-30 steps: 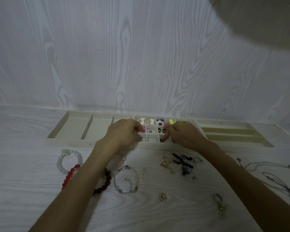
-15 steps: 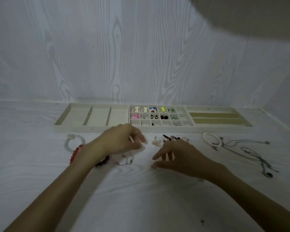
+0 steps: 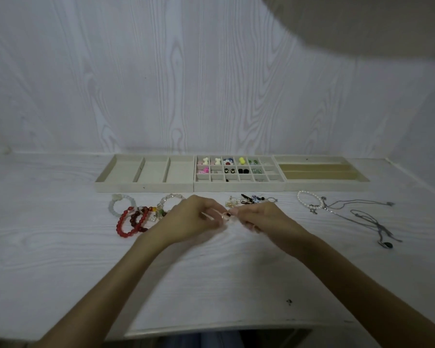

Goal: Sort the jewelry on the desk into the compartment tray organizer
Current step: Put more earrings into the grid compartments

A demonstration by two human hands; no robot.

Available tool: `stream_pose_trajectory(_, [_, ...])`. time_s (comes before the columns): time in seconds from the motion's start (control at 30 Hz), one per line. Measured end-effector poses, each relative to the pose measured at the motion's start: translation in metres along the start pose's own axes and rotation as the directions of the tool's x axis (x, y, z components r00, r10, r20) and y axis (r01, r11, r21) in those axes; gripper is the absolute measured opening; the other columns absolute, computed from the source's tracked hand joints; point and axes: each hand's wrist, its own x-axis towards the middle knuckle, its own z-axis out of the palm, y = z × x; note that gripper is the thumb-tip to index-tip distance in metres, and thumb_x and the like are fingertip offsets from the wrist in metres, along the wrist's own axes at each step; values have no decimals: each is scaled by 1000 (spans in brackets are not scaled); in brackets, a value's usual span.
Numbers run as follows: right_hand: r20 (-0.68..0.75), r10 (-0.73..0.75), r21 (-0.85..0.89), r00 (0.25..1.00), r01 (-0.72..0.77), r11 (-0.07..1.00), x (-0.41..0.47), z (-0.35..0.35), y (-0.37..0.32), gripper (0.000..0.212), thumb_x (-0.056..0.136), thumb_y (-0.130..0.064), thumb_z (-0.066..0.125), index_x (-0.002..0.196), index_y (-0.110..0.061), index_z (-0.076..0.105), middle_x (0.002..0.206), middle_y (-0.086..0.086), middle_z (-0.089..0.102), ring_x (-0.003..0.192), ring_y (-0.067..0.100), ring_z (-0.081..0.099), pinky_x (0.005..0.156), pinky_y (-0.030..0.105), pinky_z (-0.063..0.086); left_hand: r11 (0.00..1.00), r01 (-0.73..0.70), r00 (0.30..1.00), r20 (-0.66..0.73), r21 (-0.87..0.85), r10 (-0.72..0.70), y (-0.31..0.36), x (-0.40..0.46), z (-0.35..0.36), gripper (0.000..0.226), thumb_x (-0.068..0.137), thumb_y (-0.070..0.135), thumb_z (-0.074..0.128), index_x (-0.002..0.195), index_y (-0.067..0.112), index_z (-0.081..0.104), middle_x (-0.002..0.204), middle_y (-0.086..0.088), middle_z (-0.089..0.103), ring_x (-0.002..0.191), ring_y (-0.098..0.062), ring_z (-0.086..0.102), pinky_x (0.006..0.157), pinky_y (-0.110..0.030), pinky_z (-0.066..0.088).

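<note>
The cream compartment tray organizer [image 3: 146, 187] lies along the back of the desk; its middle grid holds small earrings in several cells. My left hand [image 3: 191, 219] and my right hand [image 3: 261, 218] meet over the desk in front of the grid, and together they pinch a small gold ring-like piece [image 3: 225, 216] between their fingertips. Red bead bracelets [image 3: 131, 223] and a pale bead bracelet [image 3: 121, 204] lie left of my left hand. A heap of small earrings [image 3: 251, 199] sits just beyond my right hand.
A pearl bracelet [image 3: 309, 200] and thin chain necklaces [image 3: 362, 217] with a dark pendant lie at the right. The tray's three left compartments and two long right slots hold nothing. The desk's front edge [image 3: 211, 327] is near me, with a small dark speck [image 3: 289, 301] on it.
Both hands drew back from the tray's grid to the desk. My right hand took up a small gold piece, and my left hand came in to pinch it too.
</note>
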Motion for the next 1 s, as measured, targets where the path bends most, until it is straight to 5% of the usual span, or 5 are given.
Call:
stream_pose_trajectory(0.23, [118, 189, 455, 975, -222, 863, 6, -3, -9, 19, 90, -30, 60, 73, -23, 68, 59, -9, 44, 50, 4, 36, 55, 20, 26, 861, 171, 965, -93, -479, -244, 23, 0, 0, 13, 89, 26, 60, 89, 23, 73, 83, 5, 76, 72, -3, 70, 58, -19, 49])
stream_pose_trajectory(0.57, [166, 181, 547, 969, -243, 801, 19, -12, -10, 14, 88, -36, 59, 85, -23, 64, 63, -10, 46, 56, 5, 37, 61, 21, 28, 933, 74, 966, -206, -352, -154, 28, 27, 0, 12, 85, 27, 68, 76, 21, 74, 76, 9, 74, 62, 4, 66, 42, -12, 38])
stream_pose_trajectory(0.73, [166, 99, 496, 981, -170, 851, 28, -17, -7, 18, 76, -41, 67, 65, -29, 73, 63, -12, 43, 54, 4, 35, 60, 20, 27, 950, 35, 972, -210, -309, -104, 29, 39, -1, 12, 86, 26, 67, 82, 17, 75, 78, 8, 74, 62, 3, 65, 42, -10, 38])
stream_pose_trajectory(0.83, [96, 96, 503, 991, -131, 854, 36, -20, -3, 19, 76, -40, 68, 86, -23, 70, 63, -11, 46, 54, 3, 36, 59, 20, 28, 958, 4, 976, -207, -285, -66, 28, 46, -2, 12, 86, 25, 67, 83, 16, 75, 74, 10, 73, 62, 4, 64, 42, -10, 37])
stream_pose_trajectory(1.0, [-137, -87, 68, 987, 97, 993, 47, -31, -10, 31, 91, -34, 56, 83, -8, 71, 61, -8, 57, 54, 7, 39, 54, 16, 35, 973, 13, 969, -236, -230, -69, 26, 66, -8, 11, 83, 28, 70, 81, 19, 76, 64, 7, 70, 60, 2, 63, 54, -11, 44])
